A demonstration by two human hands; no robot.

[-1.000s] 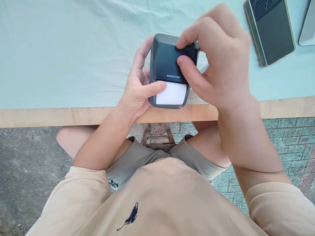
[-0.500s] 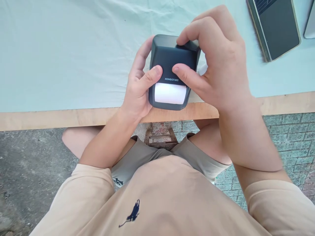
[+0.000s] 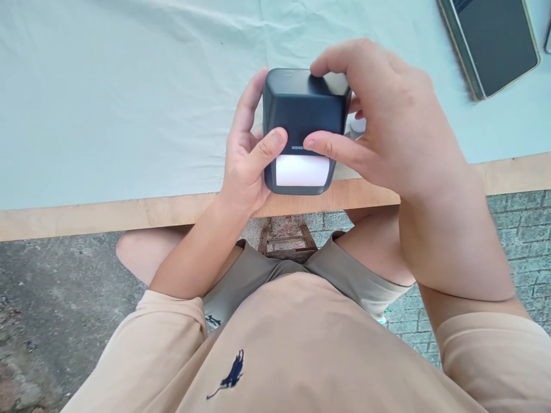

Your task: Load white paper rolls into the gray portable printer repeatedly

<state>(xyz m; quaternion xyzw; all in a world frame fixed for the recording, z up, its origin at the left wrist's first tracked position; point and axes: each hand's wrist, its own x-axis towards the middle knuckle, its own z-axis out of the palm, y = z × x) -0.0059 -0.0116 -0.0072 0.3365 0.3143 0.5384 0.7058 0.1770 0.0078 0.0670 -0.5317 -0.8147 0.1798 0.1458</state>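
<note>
A black label printer (image 3: 316,115) with a white front panel or label face (image 3: 302,170) is held up over the near edge of the table. My left hand (image 3: 252,152) wraps its left side, thumb on the front and a finger along the upper left edge. My right hand (image 3: 387,115) grips the right side, its thumb pressed on the front above the white part and its index fingertip on the top edge. The thumb partly covers the printed lettering. Behind the right hand a small white object (image 3: 358,124) shows only in part.
A pale green cloth (image 3: 129,103) covers the table, with its bare wooden edge (image 3: 107,217) towards me. At the far right lies a dark smartphone-like device (image 3: 495,46). Below the edge are my legs and a wooden stool (image 3: 286,246).
The printer has tipped so more of its top face shows. My right hand has lowered a little, its thumb now over part of the lettering. The view has shifted slightly.
</note>
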